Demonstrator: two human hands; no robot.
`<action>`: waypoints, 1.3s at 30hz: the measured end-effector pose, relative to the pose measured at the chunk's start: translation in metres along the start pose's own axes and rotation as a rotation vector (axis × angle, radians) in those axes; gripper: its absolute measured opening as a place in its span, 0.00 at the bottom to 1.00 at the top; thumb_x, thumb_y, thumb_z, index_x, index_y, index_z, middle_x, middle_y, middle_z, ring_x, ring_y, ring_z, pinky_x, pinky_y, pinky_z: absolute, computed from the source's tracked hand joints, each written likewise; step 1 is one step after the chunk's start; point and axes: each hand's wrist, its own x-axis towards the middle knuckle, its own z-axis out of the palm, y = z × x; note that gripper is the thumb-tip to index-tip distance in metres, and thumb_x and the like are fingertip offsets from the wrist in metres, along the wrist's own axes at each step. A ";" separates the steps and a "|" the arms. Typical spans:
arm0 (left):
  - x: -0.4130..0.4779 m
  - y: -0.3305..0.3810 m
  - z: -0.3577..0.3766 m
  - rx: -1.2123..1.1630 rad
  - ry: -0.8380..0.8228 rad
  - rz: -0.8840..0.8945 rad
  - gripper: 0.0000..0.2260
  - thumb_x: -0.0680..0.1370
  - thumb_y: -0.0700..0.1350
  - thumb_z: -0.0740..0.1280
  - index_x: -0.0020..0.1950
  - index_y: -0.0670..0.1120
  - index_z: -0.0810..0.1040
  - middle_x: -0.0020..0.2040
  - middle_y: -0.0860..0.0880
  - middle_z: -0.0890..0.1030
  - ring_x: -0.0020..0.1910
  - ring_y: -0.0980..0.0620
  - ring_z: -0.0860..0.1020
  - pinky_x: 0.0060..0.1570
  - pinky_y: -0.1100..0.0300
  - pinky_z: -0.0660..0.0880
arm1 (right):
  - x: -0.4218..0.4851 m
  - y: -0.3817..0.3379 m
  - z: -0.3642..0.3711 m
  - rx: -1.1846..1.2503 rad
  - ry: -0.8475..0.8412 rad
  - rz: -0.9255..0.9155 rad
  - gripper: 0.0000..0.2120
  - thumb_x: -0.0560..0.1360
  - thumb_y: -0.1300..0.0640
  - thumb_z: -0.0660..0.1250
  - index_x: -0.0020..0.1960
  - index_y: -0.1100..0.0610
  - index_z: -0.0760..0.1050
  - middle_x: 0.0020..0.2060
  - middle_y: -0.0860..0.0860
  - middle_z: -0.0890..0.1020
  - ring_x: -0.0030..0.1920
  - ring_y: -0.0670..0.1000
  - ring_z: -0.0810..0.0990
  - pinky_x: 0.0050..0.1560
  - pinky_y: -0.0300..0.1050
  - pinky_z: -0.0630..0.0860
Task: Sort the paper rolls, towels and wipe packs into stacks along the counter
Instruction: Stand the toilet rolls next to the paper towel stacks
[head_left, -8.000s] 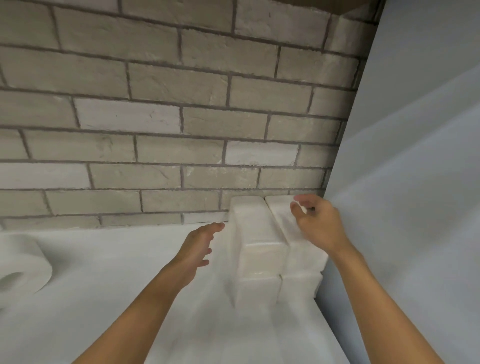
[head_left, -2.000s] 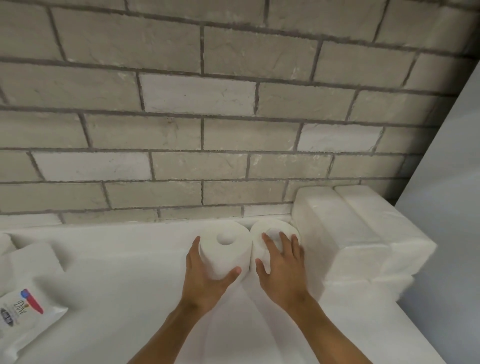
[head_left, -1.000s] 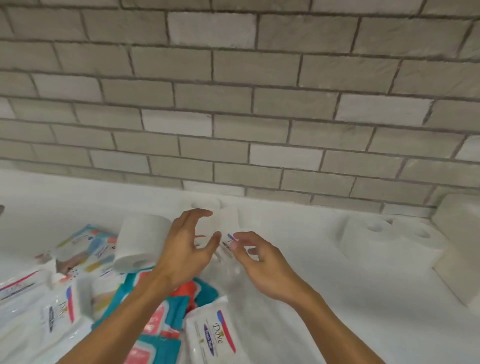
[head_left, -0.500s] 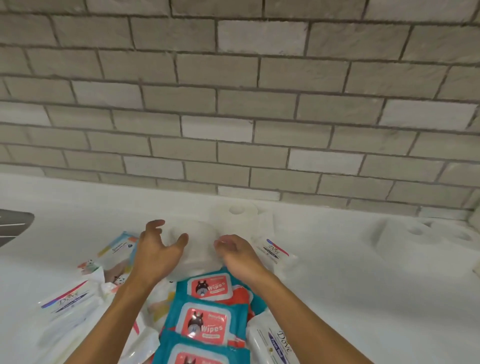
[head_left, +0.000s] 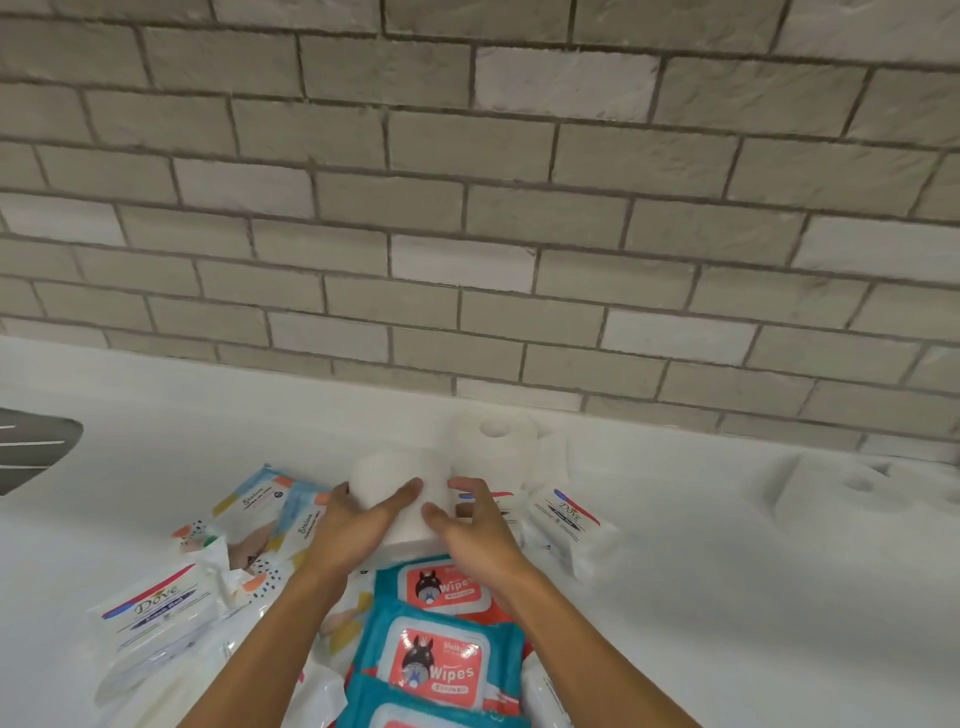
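Centre of frame: your left hand (head_left: 353, 525) and right hand (head_left: 480, 527) each curl their fingers round a white paper roll (head_left: 397, 480), held at the upper edge of the teal wipe packs (head_left: 441, 654). A second roll (head_left: 493, 441) stands upright just behind it. Two more rolls (head_left: 831, 491) stand at right on the counter (head_left: 727, 597).

Covered, cropped, washed out
Front of paper roll (head_left: 397, 475) masked by left hand (head_left: 358, 525) and right hand (head_left: 470, 530); dark object (head_left: 31, 447) cut by left edge; lowest wipes pack (head_left: 415, 719) cropped below; far rolls (head_left: 831, 488) bleached into desk (head_left: 727, 597).
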 end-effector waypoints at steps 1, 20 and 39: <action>0.000 0.000 0.000 -0.031 0.002 0.026 0.43 0.60 0.66 0.78 0.68 0.46 0.71 0.56 0.48 0.80 0.52 0.47 0.80 0.48 0.53 0.79 | -0.003 0.000 0.000 0.012 0.003 -0.026 0.20 0.77 0.47 0.67 0.66 0.42 0.64 0.58 0.47 0.75 0.54 0.46 0.79 0.49 0.38 0.79; 0.015 0.006 -0.009 -0.404 -0.095 0.080 0.30 0.62 0.53 0.81 0.59 0.43 0.78 0.51 0.38 0.84 0.43 0.37 0.83 0.29 0.49 0.79 | 0.027 0.005 -0.019 -0.052 0.290 -0.129 0.25 0.76 0.49 0.70 0.70 0.46 0.66 0.67 0.45 0.73 0.61 0.47 0.76 0.55 0.37 0.78; 0.058 -0.001 -0.003 -0.350 -0.098 0.090 0.36 0.55 0.59 0.81 0.58 0.46 0.78 0.49 0.39 0.84 0.42 0.36 0.84 0.28 0.46 0.79 | 0.137 0.031 -0.050 -0.238 0.437 -0.157 0.58 0.57 0.45 0.84 0.76 0.46 0.51 0.72 0.49 0.63 0.69 0.53 0.67 0.69 0.55 0.72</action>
